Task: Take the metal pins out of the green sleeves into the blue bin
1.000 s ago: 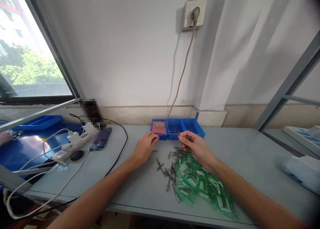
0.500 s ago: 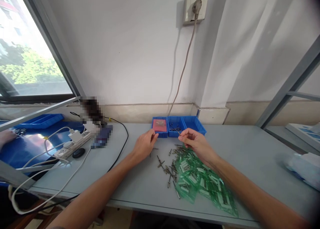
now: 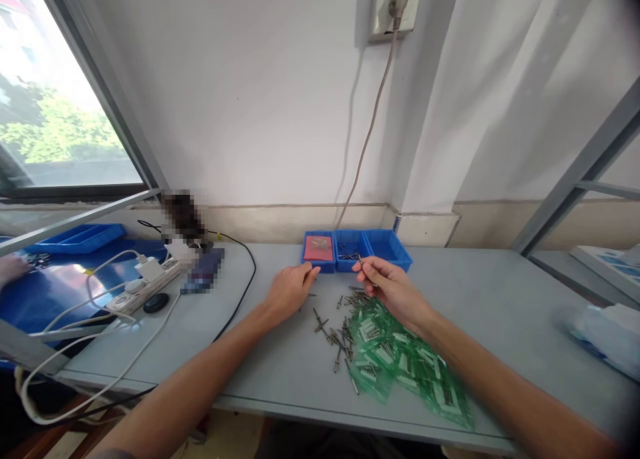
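1. While green bags [image 3: 407,369] are partly covered by R forearm [image 3: 485,375], loose pins [image 3: 341,341] are strewn just beside, on grey table [image 3: 285,372].
2. L hand [image 3: 290,290]: fingers bunched w/ thumb, held over table; can't tell if anything's gripped.
3. R hand [image 3: 393,282]: metal pin [image 3: 361,262] is pinched btw thumb & fingertips, other fingers curled.
4. Power strip [image 3: 120,301] & black disc [image 3: 156,303] are seen well L of hands.
5. Blue bins [image 3: 345,267], 3 in a row, are set just beyond hands; red item [image 3: 315,249] is held in L one, pins in mid; view of R one's front is partly blocked by R hand.
6. Plug [image 3: 399,2] is fitted in wall socket [image 3: 379,12].
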Tool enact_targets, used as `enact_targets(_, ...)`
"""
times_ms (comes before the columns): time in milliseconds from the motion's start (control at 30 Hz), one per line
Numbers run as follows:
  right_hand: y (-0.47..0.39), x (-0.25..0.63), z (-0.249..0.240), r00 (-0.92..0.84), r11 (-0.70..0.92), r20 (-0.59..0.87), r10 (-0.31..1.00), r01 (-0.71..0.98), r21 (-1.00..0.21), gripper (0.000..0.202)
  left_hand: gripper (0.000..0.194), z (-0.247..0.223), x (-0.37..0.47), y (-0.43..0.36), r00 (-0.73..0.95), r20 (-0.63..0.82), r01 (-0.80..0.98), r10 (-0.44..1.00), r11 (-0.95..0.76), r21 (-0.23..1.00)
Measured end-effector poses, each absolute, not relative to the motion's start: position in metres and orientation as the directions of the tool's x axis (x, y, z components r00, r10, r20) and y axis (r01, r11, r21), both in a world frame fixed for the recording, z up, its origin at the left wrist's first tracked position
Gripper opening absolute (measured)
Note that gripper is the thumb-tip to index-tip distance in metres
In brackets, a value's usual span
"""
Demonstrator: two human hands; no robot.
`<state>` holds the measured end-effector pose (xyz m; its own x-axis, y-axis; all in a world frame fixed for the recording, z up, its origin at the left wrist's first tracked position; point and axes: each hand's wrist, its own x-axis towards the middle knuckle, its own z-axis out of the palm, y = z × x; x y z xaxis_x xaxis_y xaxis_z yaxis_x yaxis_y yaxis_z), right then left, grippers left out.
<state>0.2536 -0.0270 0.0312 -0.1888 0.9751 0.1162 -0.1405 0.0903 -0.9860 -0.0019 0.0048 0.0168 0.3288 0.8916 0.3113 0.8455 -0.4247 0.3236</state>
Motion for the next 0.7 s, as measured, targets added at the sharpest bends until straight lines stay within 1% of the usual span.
enact_targets(100,-0.0286,0.2518,0.0317,-0.211,0.078,0.112,0.971,-0.166,-0.983,0.038,0.039,0.0135,-0.0019,0.0060,0.336,0.305,0.846,0.891,-0.427,0.318)
enact_targets(200,-0.0293,0.2506,0.0312,-0.195,0.100,0.129,0.972,-0.153,-0.983,0.036,0.036,0.0108,-0.0022,0.0072,0.322,0.307,0.851,0.895,-0.416,0.321)
enact_targets(467,-0.0309,0.2489,0.0338,-0.085,0.122,0.118,0.989,0.046,-0.991,0.038,0.031,0.0104,-0.0035,0.0065,0.330,0.320,0.826,0.888,-0.436,0.358)
enact_targets(567,-0.0308,0.2492,0.0321,-0.076,0.216,0.205,0.976,0.194,-0.957,0.035,0.029,0.0091,-0.0039,0.0067,0.352,0.327,0.819,0.877,-0.458,0.346)
enact_targets(700,-0.0322,0.2492,0.0295,-0.106,0.381,0.369,0.923,0.374,-0.846,0.025,0.028,0.0085,-0.0035,0.0068,0.368,0.336,0.821,0.867,-0.472,0.321)
